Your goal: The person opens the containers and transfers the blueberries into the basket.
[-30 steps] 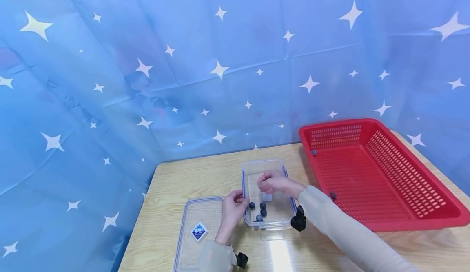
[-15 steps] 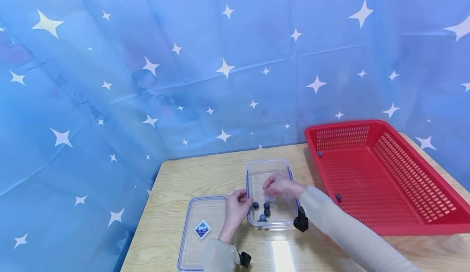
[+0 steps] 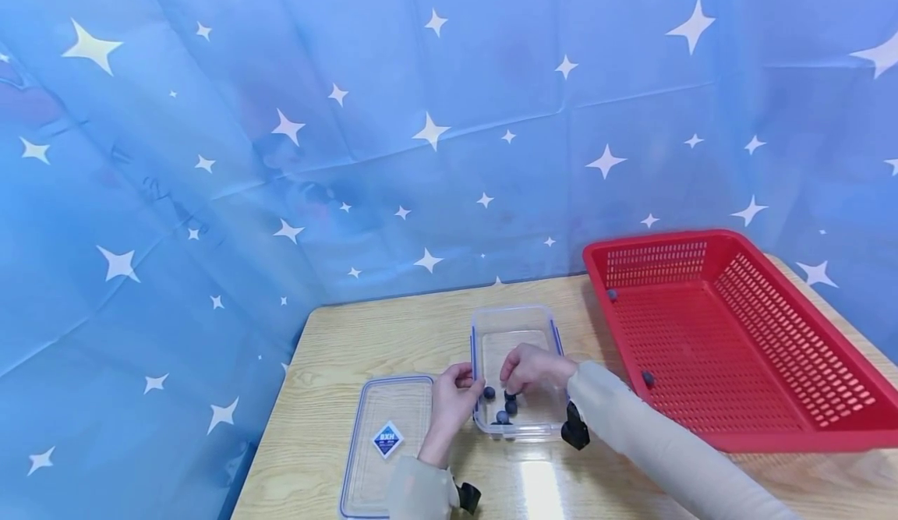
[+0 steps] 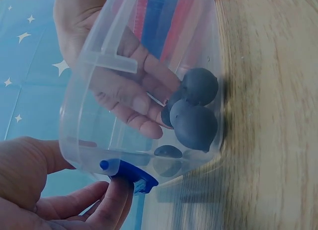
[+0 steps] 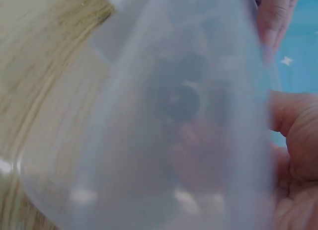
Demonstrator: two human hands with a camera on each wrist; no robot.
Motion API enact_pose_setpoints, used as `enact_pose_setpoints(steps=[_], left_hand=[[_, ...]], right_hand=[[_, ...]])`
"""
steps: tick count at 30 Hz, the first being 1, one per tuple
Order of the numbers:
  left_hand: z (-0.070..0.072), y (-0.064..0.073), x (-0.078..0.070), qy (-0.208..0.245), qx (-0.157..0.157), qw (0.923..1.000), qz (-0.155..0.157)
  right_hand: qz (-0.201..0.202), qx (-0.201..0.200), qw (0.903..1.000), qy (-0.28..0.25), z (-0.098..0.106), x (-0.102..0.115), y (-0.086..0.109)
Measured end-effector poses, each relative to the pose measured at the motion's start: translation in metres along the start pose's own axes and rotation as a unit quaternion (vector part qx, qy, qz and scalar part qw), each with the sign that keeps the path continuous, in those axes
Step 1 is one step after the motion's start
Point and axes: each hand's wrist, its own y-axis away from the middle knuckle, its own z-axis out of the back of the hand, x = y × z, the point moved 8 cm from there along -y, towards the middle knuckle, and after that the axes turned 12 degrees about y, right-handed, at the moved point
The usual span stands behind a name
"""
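Note:
A clear plastic food container (image 3: pixel 515 317) with blue clips stands on the table. My left hand (image 3: pixel 449 407) grips its left wall, and the left wrist view shows fingers at the blue clip (image 4: pixel 126 175). My right hand (image 3: pixel 536 368) reaches inside, its fingertips low, pinching a dark blueberry (image 4: pixel 167 115) that they partly hide. Several other blueberries (image 3: pixel 502 417) lie in the near end, one blueberry (image 3: pixel 489 392) close to the left wall. In the right wrist view the blurred container wall (image 5: pixel 124 155) covers most of the scene.
The clear lid (image 3: pixel 379 473) with a blue seal and diamond label (image 3: pixel 387 439) lies left of the container. To the right stands a red perforated basket (image 3: pixel 708 380) with a blueberry (image 3: pixel 648 379) and another blueberry (image 3: pixel 613 295) along its left side. A starry blue curtain (image 3: pixel 449 153) hangs behind.
My right hand has lowered inside the container, down to the blueberries. The left hand keeps its grip on the wall. The head view has shifted slightly to the left.

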Motion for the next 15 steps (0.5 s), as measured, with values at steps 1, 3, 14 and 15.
enact_pose_setpoints(steps=[1,3,14,15], left_hand=[[0.0001,0.0000,0.0002,-0.001,0.000,1.0000,0.000],[0.0005,0.0000,0.0003,-0.001,-0.001,1.0000,-0.001],[0.0006,0.0004,-0.0009,-0.004,-0.001,1.0000,0.000],[0.0005,0.0006,-0.0009,-0.003,-0.001,1.0000,0.001]], right_hand=[[0.007,0.005,0.9999,0.009,-0.0006,0.0010,0.0000],[0.026,0.014,0.9990,0.033,-0.0018,0.0037,0.0000],[0.113,0.011,0.9922,0.051,-0.0077,0.0068,-0.0007],[0.121,0.013,0.9912,0.051,-0.0082,0.0070,-0.0008]])
